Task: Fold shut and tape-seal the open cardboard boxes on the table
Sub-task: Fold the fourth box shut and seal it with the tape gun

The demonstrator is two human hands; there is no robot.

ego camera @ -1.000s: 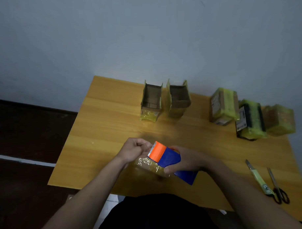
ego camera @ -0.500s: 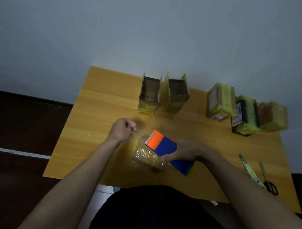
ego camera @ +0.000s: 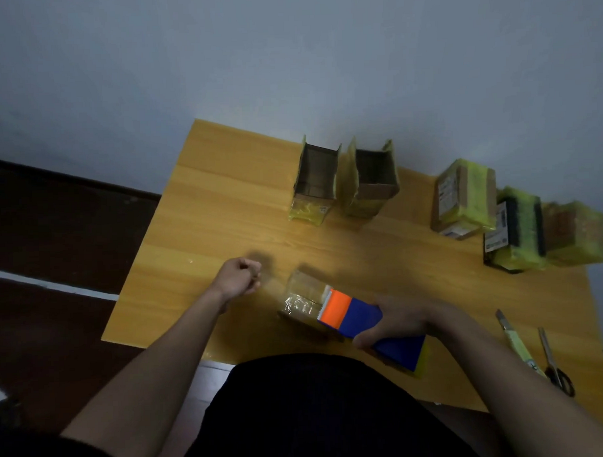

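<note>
right hand [ego camera: 404,318] grips dispenser [ego camera: 356,317] on box [ego camera: 304,298]; left hand [ego camera: 240,276] fisted, tape unclear. keep pull taut, low, centred.

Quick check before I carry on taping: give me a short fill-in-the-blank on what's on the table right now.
1. The right hand holds a blue and ____ tape dispenser.
2. At the far edge of the table, ____ open boxes stand side by side: one and another.
3. The scissors lie right of the ____.

Missing words: orange; two; utility knife
</note>
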